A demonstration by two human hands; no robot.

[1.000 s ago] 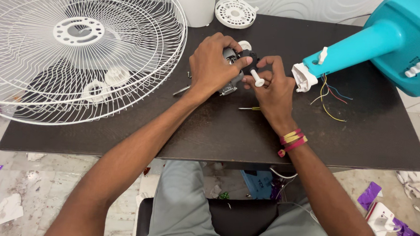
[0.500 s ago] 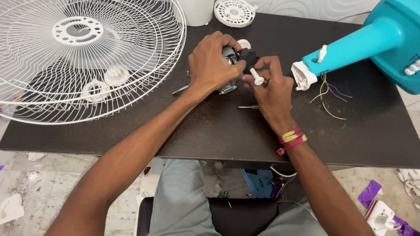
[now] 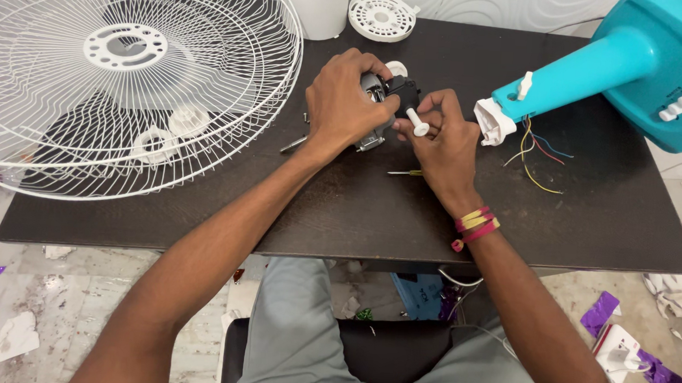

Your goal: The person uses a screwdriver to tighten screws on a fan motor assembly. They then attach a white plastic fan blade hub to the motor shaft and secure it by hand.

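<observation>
On a dark table (image 3: pixel 355 216), nothing has shifted: the left hand (image 3: pixel 345 101) still wraps the motor (image 3: pixel 378 99) while right hand (image 3: pixel 447 139) fingers pinch a white knob (image 3: pixel 418 123).

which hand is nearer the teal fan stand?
Right. The right hand sits just left of the teal fan stand, beside its wired end; the left hand is farther left, gripping the fan motor.
</observation>
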